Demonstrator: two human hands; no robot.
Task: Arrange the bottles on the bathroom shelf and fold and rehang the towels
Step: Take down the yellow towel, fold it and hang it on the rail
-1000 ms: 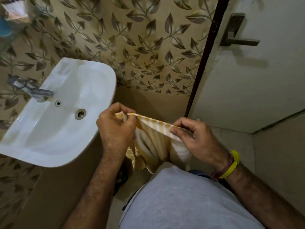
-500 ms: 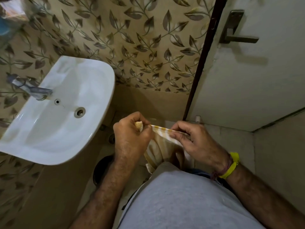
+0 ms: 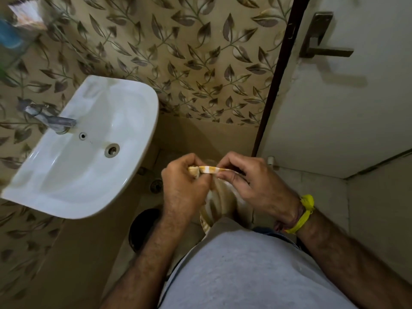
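Note:
A yellow-and-white striped towel (image 3: 219, 202) hangs in front of my waist, bunched into folds. My left hand (image 3: 185, 186) pinches one end of its top edge, fingers closed on the cloth. My right hand (image 3: 249, 181) pinches the same edge a short way to the right, a yellow band on its wrist. Only a short strip of the top hem shows between the two hands. At the top left, blurred, a glass shelf (image 3: 13, 56) carries a blue bottle (image 3: 10, 36) and a pale packet (image 3: 27, 13).
A white wall basin (image 3: 124, 166) with a metal tap (image 3: 51, 119) juts out at the left, close to my left forearm. A door (image 3: 338, 108) with a lever handle (image 3: 323, 41) stands at the right. A dark round object (image 3: 142, 228) lies on the floor below the basin.
My hands have come closer together along the towel's top edge and moved down and right, away from the basin. The towel has gathered into a narrower bunch.

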